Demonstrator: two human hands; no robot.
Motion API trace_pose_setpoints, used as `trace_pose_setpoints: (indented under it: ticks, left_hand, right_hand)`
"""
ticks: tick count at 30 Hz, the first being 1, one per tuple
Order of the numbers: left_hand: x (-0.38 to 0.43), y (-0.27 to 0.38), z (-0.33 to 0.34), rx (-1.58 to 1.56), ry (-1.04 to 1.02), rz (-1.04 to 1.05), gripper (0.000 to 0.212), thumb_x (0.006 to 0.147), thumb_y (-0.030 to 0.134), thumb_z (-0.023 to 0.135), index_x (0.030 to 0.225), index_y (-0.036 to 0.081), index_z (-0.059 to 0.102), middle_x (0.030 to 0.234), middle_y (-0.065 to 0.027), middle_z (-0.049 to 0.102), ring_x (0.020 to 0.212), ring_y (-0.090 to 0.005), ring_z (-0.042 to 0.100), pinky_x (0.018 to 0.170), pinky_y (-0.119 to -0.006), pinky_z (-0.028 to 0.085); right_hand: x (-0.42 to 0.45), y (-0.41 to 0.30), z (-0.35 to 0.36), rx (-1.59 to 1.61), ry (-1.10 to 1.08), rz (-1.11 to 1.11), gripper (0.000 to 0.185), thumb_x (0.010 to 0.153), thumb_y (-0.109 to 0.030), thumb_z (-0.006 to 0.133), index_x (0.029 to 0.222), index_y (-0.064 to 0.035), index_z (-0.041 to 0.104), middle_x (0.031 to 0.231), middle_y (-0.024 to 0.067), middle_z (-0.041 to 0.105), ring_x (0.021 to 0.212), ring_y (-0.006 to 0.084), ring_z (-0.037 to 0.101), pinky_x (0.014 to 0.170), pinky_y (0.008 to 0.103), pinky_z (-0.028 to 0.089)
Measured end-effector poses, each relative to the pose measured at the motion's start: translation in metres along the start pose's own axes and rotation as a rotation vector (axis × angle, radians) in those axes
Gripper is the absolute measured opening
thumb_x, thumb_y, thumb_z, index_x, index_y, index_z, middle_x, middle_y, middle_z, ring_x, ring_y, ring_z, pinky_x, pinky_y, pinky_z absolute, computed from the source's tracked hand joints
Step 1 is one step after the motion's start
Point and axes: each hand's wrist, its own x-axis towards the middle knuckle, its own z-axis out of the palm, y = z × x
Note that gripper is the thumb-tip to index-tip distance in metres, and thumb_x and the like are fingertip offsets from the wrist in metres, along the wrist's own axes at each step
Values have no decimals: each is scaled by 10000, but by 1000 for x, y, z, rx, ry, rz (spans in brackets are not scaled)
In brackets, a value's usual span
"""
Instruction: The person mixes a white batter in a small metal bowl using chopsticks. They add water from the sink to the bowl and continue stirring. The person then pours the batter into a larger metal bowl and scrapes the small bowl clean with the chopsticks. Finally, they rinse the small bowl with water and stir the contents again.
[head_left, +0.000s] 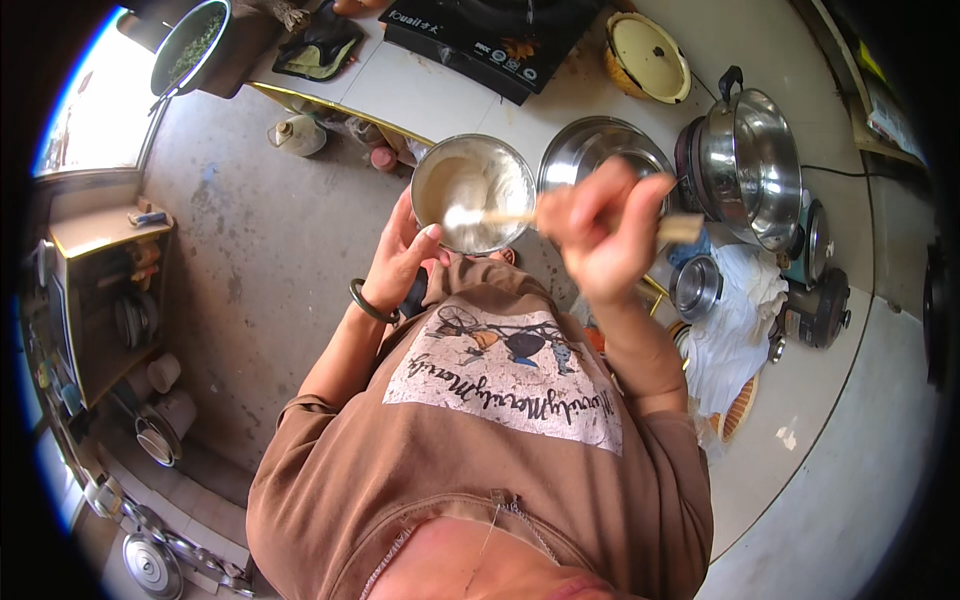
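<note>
A metal bowl (517, 169) with a pale, thick batter-like mixture (457, 187) in it is held at the counter's front edge. My left hand (401, 255), with a dark bangle at the wrist, grips the bowl's near left side, its thumb on the rim. In my right hand (600, 225) is a light wooden utensil (682, 228), likely chopsticks; its far part reaches over the bowl, and its tip is blurred in or just above the mixture. The right hand is blurred too, with its fingers closed round the utensil at the bowl's right side.
On the tiled counter (420, 86) are a black induction cooker (487, 52), a yellow enamel bowl with a lid (649, 60) and a wide steel basin (555, 161). Further right stand a large steel pot (765, 165), a small metal bowl (696, 287) and white cloth (724, 337). A plastic jug (300, 136) is on the floor.
</note>
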Motion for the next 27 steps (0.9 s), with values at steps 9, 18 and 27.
trace_pose_setpoints:
  ticks: [9,18,27]
  left_hand:
    - [-3,2,3,-6,-29,-2,676,961,144,596,1524,41,235,1344,-125,501,977,-142,600,658,-251,563]
    - [-1,6,6,19,-69,-22,711,950,185,623,1522,31,230,1354,-113,497,992,-136,595,667,-242,556]
    - [1,7,2,28,-128,-24,748,937,252,648,1517,27,232,1369,-122,489,1051,-154,604,683,-239,569]
  right_hand:
    - [30,-3,-14,146,120,-72,612,1043,-541,266,714,-74,487,483,-44,286,411,86,236,462,273,250]
    - [34,-8,-28,147,212,-82,595,1022,-594,259,754,-112,481,479,-72,185,438,92,113,481,285,188]
    - [29,5,-36,173,238,-99,586,1037,-562,239,764,-111,496,476,-69,196,425,90,135,478,285,204]
